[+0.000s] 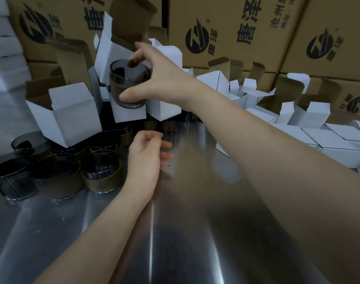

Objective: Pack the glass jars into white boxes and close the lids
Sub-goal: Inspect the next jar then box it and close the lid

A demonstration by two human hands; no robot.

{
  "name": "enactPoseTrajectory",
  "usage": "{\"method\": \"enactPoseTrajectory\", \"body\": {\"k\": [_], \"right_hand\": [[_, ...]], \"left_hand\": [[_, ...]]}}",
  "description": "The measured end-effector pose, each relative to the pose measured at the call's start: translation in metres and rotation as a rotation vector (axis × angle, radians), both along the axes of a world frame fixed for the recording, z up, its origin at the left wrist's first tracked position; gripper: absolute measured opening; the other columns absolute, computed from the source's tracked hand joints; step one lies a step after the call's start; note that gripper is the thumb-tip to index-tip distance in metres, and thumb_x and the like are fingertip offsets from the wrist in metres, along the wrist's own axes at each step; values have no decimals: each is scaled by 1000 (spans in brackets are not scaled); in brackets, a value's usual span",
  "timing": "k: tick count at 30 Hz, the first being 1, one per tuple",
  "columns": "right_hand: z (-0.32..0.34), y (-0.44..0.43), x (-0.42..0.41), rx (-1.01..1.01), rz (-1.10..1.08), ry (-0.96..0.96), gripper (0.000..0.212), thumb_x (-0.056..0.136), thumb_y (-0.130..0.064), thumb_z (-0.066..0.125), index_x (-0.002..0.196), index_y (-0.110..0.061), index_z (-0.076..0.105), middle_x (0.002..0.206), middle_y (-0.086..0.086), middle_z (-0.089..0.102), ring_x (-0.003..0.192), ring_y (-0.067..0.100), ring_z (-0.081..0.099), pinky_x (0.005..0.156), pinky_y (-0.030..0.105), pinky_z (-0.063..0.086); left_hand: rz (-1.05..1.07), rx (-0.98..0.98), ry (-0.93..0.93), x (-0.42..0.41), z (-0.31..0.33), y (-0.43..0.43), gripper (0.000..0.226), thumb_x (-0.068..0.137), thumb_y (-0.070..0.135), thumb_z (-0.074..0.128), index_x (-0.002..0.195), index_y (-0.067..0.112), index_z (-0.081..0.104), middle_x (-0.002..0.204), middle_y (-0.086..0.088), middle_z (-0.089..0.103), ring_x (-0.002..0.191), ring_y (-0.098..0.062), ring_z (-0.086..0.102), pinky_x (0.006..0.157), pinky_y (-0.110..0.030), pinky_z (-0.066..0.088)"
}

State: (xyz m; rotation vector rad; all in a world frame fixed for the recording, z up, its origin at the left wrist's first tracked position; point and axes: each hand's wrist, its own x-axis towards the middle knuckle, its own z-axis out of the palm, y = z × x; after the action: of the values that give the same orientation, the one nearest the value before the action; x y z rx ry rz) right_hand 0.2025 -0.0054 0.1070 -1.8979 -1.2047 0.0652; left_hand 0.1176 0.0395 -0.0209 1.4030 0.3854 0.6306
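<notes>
A: Looking down through the head view and finding the right grip point(162, 78) clamped on a smoky glass jar point(127, 87), thumb low on the near wall, fingers curled over the rim.

B: Agreed. Held up well clear of the counter point(195, 222), tilted a little, mouth up and toward the left. Wrapped with a brown band round the lower half.

A: Touching anything behind it?

B: Cannot tell. Only making out an open white box point(105, 48) directly behind and below the jar, flaps up, propped among others.

A: Noting the left grip point(146, 158) lower down, close over the counter, fingers loosely bent and apart, with nothing between them.

B: Just beside the standing jars point(101, 171), though. Counting at least 6 there, upright, packed close together, each with the same brown band.

A: Spotting a second white box point(70, 115) leaning over those jars, lid flap raised, brown inside.

B: Then, over on the right, a row of closed white boxes point(328, 144) lying along the counter, with more open ones behind.

A: Backed by big brown cartons point(236, 27) with black printing, stacked across the rear.
</notes>
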Motion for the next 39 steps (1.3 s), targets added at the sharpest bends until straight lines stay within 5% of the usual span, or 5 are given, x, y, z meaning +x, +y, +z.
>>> {"method": "enactPoseTrajectory", "body": {"k": [5,19,28,34,39], "right_hand": [[-8,5,-5,52,-58,-88,62,70,-23,87,118,-13,49,122,4,47,108,15,52,87,22,48],[-8,-92,-36,-99,-90,-114,59,68,-30,87,115,-19,53,106,-10,58,97,6,60,86,34,53],[-41,-106,-36,-287,-67,-115,60,65,-36,88,113,-26,54,104,-14,58,99,6,59,86,35,54],[-48,-107,-36,-345,-22,-67,60,65,-42,87,115,-32,54,105,-17,59,99,2,61,86,32,56],[-41,-111,-30,-251,5,37,59,64,-41,85,116,-33,58,113,-15,59,103,2,62,90,30,56]], "left_hand": [[36,55,-24,0,-2,0,22,95,4,46,92,23,57,85,-2,69,59,-11,63,57,-26,49],[287,155,-193,-7,5,-1,11,104,22,37,107,30,43,106,12,55,106,-8,58,95,-33,47],[107,321,-344,-11,4,-5,38,93,43,47,127,25,40,120,20,47,113,13,47,93,-4,36],[5,215,-303,-10,3,-3,51,87,40,59,131,30,36,136,-2,48,127,-15,50,107,-36,44],[-38,182,-285,-10,4,-2,41,97,26,52,135,36,41,133,-3,53,123,-16,54,101,-36,49]]}}
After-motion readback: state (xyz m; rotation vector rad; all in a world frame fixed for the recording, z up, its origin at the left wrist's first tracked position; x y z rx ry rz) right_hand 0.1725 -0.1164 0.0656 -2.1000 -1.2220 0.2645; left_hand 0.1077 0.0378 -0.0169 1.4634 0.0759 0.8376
